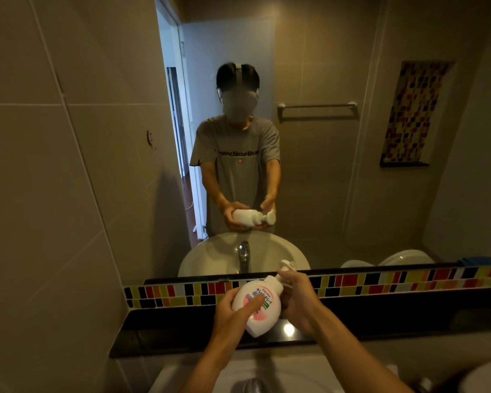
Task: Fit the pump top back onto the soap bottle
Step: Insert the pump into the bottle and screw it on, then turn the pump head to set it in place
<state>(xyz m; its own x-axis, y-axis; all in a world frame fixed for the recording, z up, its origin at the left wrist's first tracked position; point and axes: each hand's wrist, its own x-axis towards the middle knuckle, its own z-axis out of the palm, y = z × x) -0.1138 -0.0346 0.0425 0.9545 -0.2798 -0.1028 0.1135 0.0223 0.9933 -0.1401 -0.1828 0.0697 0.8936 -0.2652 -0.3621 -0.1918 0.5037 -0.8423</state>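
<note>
Right above the black ledge, the soap bottle is held tilted in the air, its rounded base low and toward the camera, its neck pointing up and away toward the mirror. It is white with a pink label and some green print. The pump top sits at the neck end, its white head sticking up past the fingers; whether it is fully seated on the neck cannot be told, since the join is hidden.

The left hand wraps the bottle's body from the left side, thumb lying across the label. The right hand is closed around the neck and the pump's collar, fingers curled in a grip.

Behind the ledge runs a strip of coloured mosaic tile, and above that the mirror, which reflects the person, both hands and the bottle. Below the ledge, nearer the camera, a white sink and the top of a metal tap show.
</note>
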